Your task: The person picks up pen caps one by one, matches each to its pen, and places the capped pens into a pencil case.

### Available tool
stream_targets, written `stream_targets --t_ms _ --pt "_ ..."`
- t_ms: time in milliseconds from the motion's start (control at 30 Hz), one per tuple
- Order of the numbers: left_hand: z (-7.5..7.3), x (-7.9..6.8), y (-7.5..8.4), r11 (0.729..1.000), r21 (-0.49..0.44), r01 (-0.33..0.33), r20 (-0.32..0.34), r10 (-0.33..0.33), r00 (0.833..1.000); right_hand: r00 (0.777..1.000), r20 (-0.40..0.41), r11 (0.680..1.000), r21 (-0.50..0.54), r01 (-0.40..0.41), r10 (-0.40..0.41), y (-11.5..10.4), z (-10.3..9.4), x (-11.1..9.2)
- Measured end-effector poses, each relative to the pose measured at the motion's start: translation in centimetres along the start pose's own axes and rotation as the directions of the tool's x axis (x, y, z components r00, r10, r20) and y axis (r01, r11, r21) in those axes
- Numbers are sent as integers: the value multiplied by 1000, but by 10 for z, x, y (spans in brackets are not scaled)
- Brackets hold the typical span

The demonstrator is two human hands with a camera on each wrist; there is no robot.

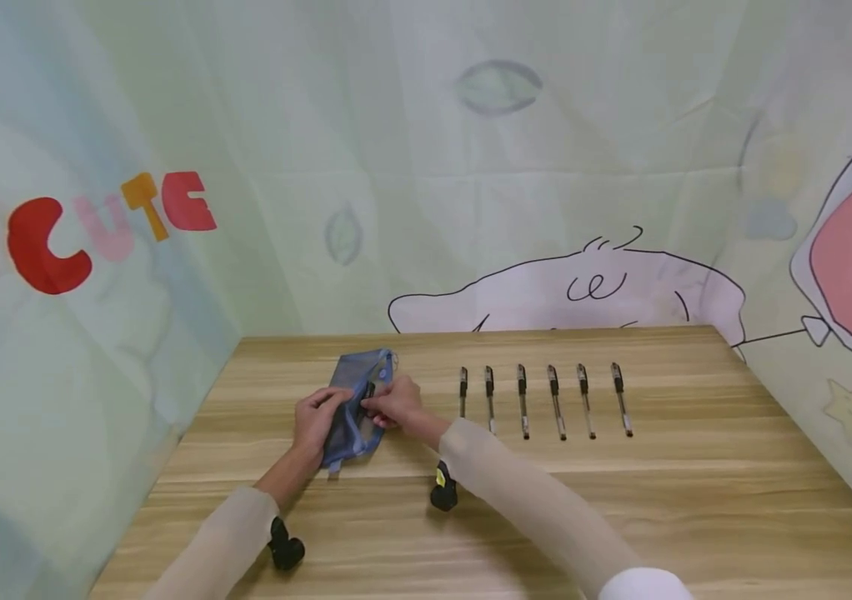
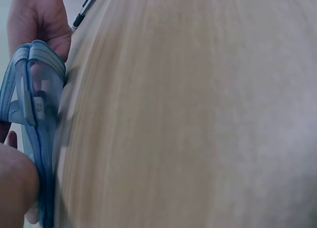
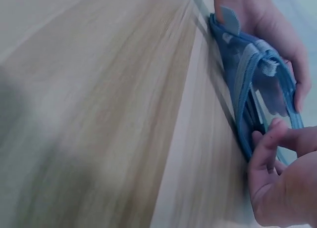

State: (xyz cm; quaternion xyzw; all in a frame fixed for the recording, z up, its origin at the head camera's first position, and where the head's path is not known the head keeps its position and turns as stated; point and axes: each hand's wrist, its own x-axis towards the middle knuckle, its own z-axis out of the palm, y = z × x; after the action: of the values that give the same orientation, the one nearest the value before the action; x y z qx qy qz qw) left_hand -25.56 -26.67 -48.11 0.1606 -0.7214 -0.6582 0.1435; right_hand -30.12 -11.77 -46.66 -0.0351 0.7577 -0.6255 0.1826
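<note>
A blue see-through zip pouch (image 1: pixel 354 371) lies tilted on the table, its zipped mouth spread apart. My left hand (image 1: pixel 315 421) grips the pouch's left edge, fingers over the rim of the opening. From the other side my right hand (image 1: pixel 396 404) reaches into the mouth, thumb and fingertips pinching a dark pen (image 1: pixel 368 390) that lies mostly within the pouch. In the right wrist view the pen (image 3: pixel 258 124) shows dark beside the curled fingers of the right hand (image 3: pixel 282 178). Pouch fabric hides the pen's far end.
Several black-capped clear pens (image 1: pixel 553 400) stand in a spaced row to the right of the pouch, caps toward the back. The wooden table (image 1: pixel 666 500) meets a printed cloth backdrop (image 1: pixel 366 125) at its far edge. The right forearm crosses in front of the leftmost pens.
</note>
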Motion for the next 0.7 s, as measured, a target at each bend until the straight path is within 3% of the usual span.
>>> stream_targets --t_ms 200,700 --pt "0 -2 3 1000 4 4 4 -4 1000 998 65 999 -33 10 -8 -3 -2 -9" --pt "0 -3 3 999 -32 11 10 -11 1000 997 1 994 -81 77 -77 -3 10 -1"
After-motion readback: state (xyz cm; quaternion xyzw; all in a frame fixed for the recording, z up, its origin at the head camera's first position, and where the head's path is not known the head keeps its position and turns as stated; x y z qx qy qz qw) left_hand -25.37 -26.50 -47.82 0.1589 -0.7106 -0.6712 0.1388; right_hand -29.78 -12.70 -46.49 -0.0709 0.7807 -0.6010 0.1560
